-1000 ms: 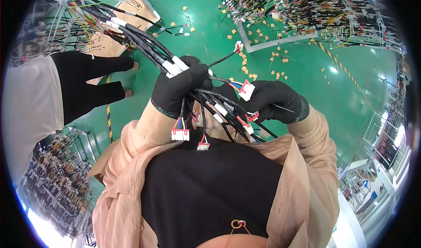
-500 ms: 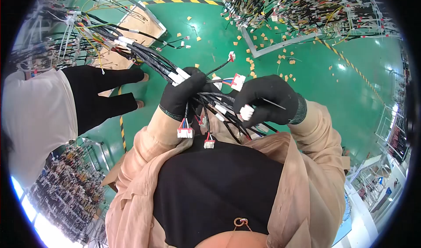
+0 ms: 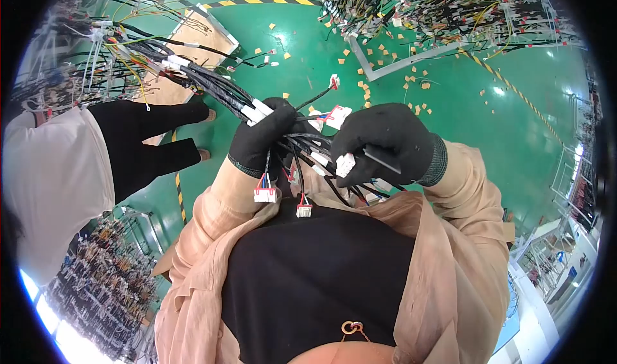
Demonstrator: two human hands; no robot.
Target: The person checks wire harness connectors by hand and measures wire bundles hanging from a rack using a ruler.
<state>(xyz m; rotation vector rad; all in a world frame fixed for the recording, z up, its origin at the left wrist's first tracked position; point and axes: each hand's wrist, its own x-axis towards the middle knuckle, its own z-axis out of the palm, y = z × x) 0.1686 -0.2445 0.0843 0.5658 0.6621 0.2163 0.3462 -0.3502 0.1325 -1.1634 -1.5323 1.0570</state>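
**Right hand (image 3: 389, 142) and white connector (image 3: 345, 165) moving nearer your left hand (image 3: 263, 136)**

Since half a second ago, you are carrying that connector leftward, beside the loose ends of the cable bundle (image 3: 217, 87). Your right fingers are pinching it, and a flat grey strip (image 3: 382, 160) is poking out of the same gloved hand. Your left hand is clamping around the bundle, which is running in from the upper left. Below that hand, a red-edged connector (image 3: 265, 195) and a smaller connector (image 3: 304, 210) are dangling on their wires. Another person (image 3: 64, 184) in a white top is standing off to your left.
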